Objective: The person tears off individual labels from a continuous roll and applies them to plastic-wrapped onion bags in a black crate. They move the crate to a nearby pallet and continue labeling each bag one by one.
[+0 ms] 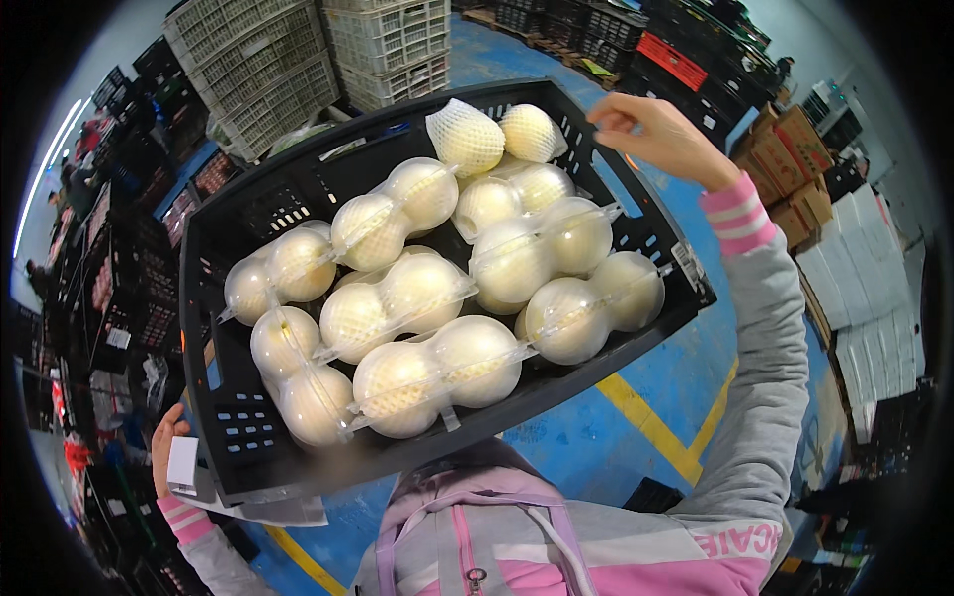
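In front of me a black plastic crate (440, 469), tilted, holds several clear plastic clamshell packs (440, 372), each with two pale round fruits in foam nets. Two fruits in foam net sleeves (466, 141) lie loose at the crate's far right corner. My right hand (633, 134) is raised by that corner, its fingers curled, with nothing visible in them. At the crate's near left side is my left hand (168, 447), partly hidden, with a small white box or card (182, 463) and white paper sheets (276, 512) at it; its exact hold is unclear.
Stacks of white plastic crates (257, 71) stand beyond the crate. Black crates with one red crate (671, 59) are at the upper right, cardboard boxes (794, 160) and white foam boxes (857, 261) at the right. Yellow lines (648, 417) mark the blue floor. People are at the far left.
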{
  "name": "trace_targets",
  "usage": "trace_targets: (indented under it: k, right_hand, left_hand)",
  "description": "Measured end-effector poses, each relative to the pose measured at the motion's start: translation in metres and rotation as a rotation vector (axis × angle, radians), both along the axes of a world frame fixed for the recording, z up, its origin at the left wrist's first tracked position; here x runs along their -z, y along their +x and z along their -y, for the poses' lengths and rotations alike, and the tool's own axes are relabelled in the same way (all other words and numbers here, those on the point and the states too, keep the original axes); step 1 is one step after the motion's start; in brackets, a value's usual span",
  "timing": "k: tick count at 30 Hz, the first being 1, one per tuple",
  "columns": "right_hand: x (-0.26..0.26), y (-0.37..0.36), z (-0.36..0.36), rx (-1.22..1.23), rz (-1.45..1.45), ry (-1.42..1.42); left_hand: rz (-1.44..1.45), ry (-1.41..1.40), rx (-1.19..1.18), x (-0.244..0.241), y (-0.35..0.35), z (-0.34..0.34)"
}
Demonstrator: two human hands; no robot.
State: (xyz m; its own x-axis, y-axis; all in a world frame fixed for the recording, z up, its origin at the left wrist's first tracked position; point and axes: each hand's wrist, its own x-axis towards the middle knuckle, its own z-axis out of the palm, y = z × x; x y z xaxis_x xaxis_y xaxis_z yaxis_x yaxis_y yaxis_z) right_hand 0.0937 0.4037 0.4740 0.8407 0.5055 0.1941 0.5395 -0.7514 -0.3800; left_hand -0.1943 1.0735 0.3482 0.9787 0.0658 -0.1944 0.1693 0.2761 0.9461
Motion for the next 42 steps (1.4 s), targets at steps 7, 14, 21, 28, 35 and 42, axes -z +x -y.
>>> trace_targets:
  k: [7, 14, 21, 28, 35, 42]
  right_hand:
    - [0.059, 0.088, -0.042, -0.027, 0.26, -0.472]
    - [0.089, 0.116, -0.055, 0.003, 0.35, -0.65]
    - [0.086, 0.109, -0.075, 0.04, 0.14, -0.642]
    - [0.11, 0.115, -0.072, 0.074, 0.21, -0.472]
    - [0.082, 0.105, -0.082, 0.107, 0.081, -0.5]
    - [0.083, 0.134, -0.088, 0.178, -0.387, -0.41]
  left_hand:
    - [-0.173, 0.058, -0.533, 0.041, -0.138, -0.043]
    - [-0.225, 0.048, -0.779, 0.055, -0.223, -0.011]
    - [-0.184, 0.019, -0.85, 0.054, -0.238, 0.018]
    - [-0.148, 0.283, -1.066, 0.081, -0.246, 0.037]
    - [-0.153, 0.032, -0.927, 0.066, -0.242, 0.05]
    - [-0.166, 0.161, -1.029, 0.083, -0.216, 0.036]
